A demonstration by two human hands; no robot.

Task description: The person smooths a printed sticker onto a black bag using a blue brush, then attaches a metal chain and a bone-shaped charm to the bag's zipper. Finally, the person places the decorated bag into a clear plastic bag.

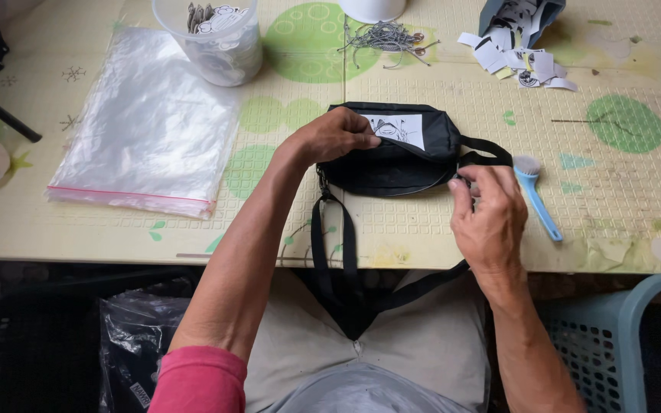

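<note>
Head-cam view, looking down at a person's two bare hands at a table [437, 237] w/ a pale yellow embossed cover printed w/ green circles.

The left hand [334, 136], forearm stretched up from a pink sleeve, lay palm down on top of a small black waist bag [399, 157], fingers curled over its upper left edge & pressing on it, fingertips just touching a white label [398, 128] w/ a black drawing. The right hand [490, 216] was raised at the bag's right end, thumb & fingers pinched together on something small right by the bag's right corner, near where the strap joins; what exactly it pinched couldn't be told.

The bag lay flat near the table's front edge, centre of view. It was oval, black fabric, w/ a curved seam along the front. Its black strap [333, 252] ran off the left end, over the table edge into the person's lap, & looped back up to the right.

Just right of the bag lay a light blue brush [535, 193]. To the left, a stack of clear plastic zip bags [147, 126]; behind it a clear tub [219, 38] holding printed labels. At top right, loose white paper cutouts [510, 57]; top centre, a pile of thin grey cords [384, 37]. A blue-grey basket [613, 344] stood at lower right, below the table.
</note>
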